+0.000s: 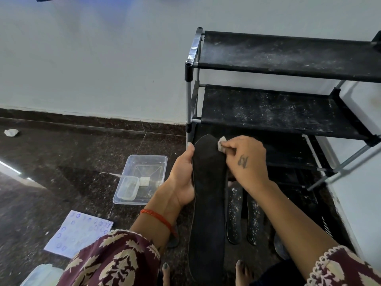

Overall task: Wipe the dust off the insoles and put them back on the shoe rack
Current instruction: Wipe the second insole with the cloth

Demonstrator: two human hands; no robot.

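A long black insole (208, 193) stands lengthwise in front of me, toe end pointing at the shoe rack (288, 56). My left hand (181, 178) grips its left edge, thumb on top near the toe. My right hand (245, 159) pinches a small whitish wipe (221, 143) and presses it on the insole's upper right side. Two more dusty black insoles (234, 215) (254, 219) lie side by side on the floor below the rack, speckled white. The rack's two black fabric shelves are streaked with dust.
A clear plastic tub (142, 178) holding a small lidded box and a white piece sits on the dark stone floor to the left. A paper sheet with blue marks (78, 232) lies nearer me. A crumpled wipe (11, 132) lies far left. My bare toes (166, 269) show at the bottom.
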